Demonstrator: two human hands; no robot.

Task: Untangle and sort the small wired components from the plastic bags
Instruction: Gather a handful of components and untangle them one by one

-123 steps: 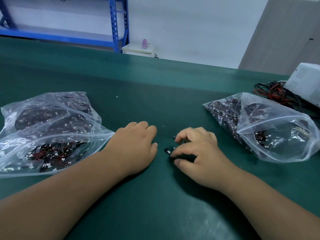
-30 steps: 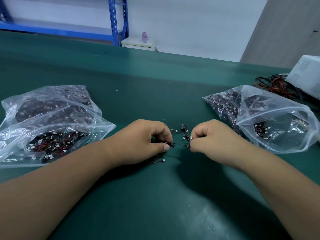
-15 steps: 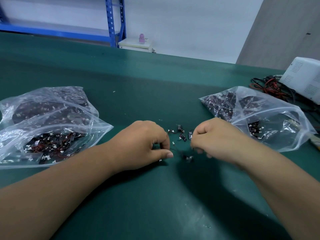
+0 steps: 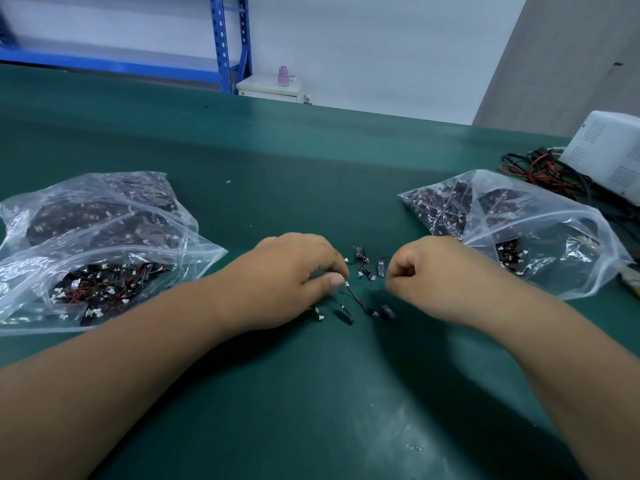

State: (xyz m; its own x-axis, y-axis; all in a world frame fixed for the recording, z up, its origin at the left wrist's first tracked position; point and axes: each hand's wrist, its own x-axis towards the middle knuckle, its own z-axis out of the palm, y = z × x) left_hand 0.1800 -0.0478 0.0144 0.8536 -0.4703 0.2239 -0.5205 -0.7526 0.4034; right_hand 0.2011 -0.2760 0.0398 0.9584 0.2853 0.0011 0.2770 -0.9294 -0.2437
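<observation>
Surface: a green mat covers the bench, with a pale wall behind it.
Left fingers: thumb and forefinger of the left hand pinch the white plug of one wired component; its lead trails down onto the mat.
Right fingers: the right hand is curled in a loose fist with its tips hidden, so I cannot tell whether it holds anything.
Between the hands: loose components lie on the mat.
Left: left bag, clear plastic, full of components.
Right: right bag, likewise.
Far right: white box beside tangled cables.
Background: blue rack.
</observation>
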